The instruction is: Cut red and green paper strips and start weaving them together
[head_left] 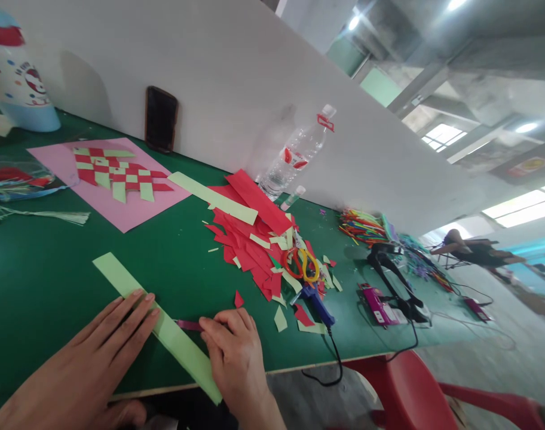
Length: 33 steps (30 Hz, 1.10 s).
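Observation:
My left hand (97, 349) lies flat with its fingers stretched out, pressing on a long light green paper strip (165, 328) that runs across the green table (43, 269) to its front edge. My right hand (234, 352) is curled at the strip's right side, fingers pinched on a thin dark red tool or strip (188, 325) that I cannot make out. A pile of red and green paper scraps (250, 239) lies just beyond, with another green strip (212, 197) on top.
Scissors with red and yellow handles (302, 263) and a blue glue gun (317, 301) lie by the scraps. A pink sheet with a woven red-green pattern (115, 176), a phone (160, 118), a plastic bottle (294, 155), coloured sticks (362, 227) and a red chair (402, 388) surround them.

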Each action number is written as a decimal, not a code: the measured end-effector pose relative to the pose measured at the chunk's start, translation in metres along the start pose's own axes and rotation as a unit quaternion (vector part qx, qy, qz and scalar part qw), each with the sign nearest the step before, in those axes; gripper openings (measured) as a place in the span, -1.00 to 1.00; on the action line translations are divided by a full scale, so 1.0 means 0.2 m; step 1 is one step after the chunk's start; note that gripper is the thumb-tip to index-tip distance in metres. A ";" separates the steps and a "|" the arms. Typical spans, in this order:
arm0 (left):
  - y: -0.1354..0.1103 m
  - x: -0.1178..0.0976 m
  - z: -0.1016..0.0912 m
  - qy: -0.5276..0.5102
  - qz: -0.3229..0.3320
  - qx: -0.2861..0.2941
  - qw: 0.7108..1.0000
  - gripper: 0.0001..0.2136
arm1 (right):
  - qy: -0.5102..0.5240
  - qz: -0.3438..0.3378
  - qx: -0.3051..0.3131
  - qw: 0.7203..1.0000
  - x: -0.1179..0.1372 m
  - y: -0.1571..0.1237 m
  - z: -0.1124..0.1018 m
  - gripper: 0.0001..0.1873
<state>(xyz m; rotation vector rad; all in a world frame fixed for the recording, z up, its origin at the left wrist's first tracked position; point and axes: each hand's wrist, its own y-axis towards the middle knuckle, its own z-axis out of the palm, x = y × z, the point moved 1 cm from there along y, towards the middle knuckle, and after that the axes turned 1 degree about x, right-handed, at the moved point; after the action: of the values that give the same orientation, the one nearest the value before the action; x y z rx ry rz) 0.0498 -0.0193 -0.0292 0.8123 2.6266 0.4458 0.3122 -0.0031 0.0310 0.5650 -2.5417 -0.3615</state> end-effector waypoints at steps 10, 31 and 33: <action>0.01 -0.01 0.00 0.000 -0.001 0.007 1.000 0.29 | -0.004 -0.009 -0.017 1.000 0.02 0.02 0.03 -0.78; 0.02 -0.01 -0.01 0.003 0.011 0.006 1.000 0.28 | -0.014 -0.007 -0.004 1.000 0.04 0.06 0.06 -0.79; 0.03 -0.01 -0.02 0.006 0.012 0.010 1.000 0.27 | -0.016 -0.010 -0.008 1.000 0.05 0.07 0.07 -0.79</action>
<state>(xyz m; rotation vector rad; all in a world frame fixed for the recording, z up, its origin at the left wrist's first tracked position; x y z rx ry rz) 0.0525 -0.0168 -0.0238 0.8515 2.6385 0.4343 0.2931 0.0061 0.0282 0.5844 -2.5631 -0.3999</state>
